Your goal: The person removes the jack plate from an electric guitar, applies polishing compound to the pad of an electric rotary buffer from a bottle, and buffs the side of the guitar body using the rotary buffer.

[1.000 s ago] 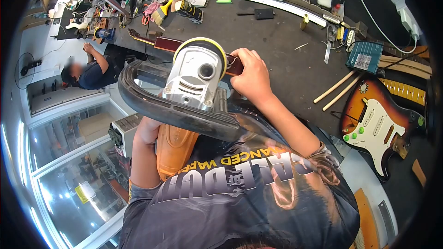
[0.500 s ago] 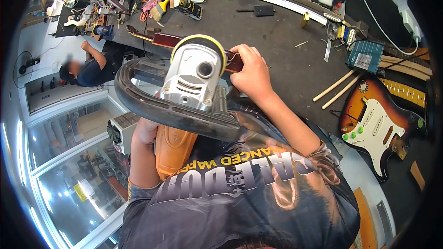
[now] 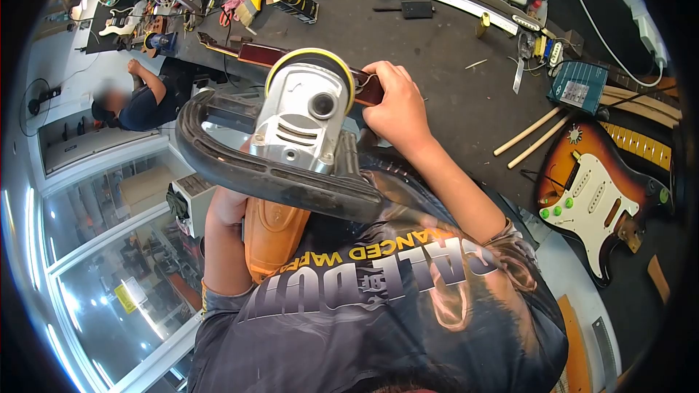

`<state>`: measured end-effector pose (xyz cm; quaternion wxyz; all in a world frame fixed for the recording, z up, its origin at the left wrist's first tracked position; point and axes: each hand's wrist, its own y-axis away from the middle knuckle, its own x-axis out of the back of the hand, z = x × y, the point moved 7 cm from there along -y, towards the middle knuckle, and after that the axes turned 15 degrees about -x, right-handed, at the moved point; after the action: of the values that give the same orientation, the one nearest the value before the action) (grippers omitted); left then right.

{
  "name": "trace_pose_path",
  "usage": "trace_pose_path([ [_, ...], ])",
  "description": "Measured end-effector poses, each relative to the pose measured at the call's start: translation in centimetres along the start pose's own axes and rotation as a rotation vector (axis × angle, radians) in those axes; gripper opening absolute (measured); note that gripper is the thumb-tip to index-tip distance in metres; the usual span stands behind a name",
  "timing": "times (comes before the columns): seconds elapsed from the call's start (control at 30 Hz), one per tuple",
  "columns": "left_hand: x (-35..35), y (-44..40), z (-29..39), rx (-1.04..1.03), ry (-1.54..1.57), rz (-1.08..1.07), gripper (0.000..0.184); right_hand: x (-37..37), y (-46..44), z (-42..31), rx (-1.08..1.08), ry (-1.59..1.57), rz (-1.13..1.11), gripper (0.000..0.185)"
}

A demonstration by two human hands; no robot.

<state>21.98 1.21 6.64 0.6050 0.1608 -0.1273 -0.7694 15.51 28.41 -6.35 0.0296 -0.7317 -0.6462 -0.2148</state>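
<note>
An angle polisher (image 3: 298, 113) with a silver gear head, black loop handle, orange body and yellow-rimmed round pad is held up in front of my chest. My left hand (image 3: 231, 207) is closed round its orange body; the loop handle hides most of the fingers. Past the pad lies a glossy dark red guitar (image 3: 258, 54), seen edge-on, its headstock pointing left. My right hand (image 3: 397, 105) grips the guitar's right end, fingers over the far side. The pad covers the guitar's middle, and I cannot tell whether they touch.
A dark workbench (image 3: 437, 51) curves round ahead, with a paintbrush (image 3: 253, 7), a box (image 3: 293, 1) and a small black block (image 3: 416, 9). At right lie two wooden sticks (image 3: 528, 137) and a sunburst guitar body (image 3: 590, 196). Another person (image 3: 145, 102) is at the left.
The polisher and the guitar have shifted very slightly to the left and up in view. Both hands keep their holds.
</note>
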Motion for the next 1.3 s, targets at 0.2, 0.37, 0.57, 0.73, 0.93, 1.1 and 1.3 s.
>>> trace_pose_path([
  [0.2,-1.3,-0.5,0.5,-0.011,-0.053,-0.037,0.108,-0.3,0.0,0.1,0.015,-0.018,-0.002,0.045],
  [0.37,2.7,0.4,-0.7,-0.009,-0.034,0.000,0.100,-0.1,0.3,0.0,0.019,-0.009,0.010,0.044],
  [0.57,1.7,0.5,-0.4,-0.032,-0.036,-0.007,0.102,0.1,0.0,-0.2,0.004,-0.016,0.024,0.044],
  [0.73,-0.1,0.0,-0.4,0.041,-0.104,-0.001,0.112,0.1,-0.2,-0.1,0.026,-0.016,0.055,0.047],
  [0.93,1.8,0.3,-0.3,-0.002,-0.095,0.036,0.106,0.2,0.0,-0.3,-0.018,-0.013,0.046,0.043],
  [1.1,1.6,0.3,-0.4,-0.039,-0.019,0.014,0.101,0.1,0.0,-0.3,-0.008,-0.020,0.048,0.043],
  [1.3,1.4,-0.5,-0.7,-0.011,0.057,-0.013,0.096,-0.1,0.4,-0.3,-0.009,-0.015,0.050,0.042],
])
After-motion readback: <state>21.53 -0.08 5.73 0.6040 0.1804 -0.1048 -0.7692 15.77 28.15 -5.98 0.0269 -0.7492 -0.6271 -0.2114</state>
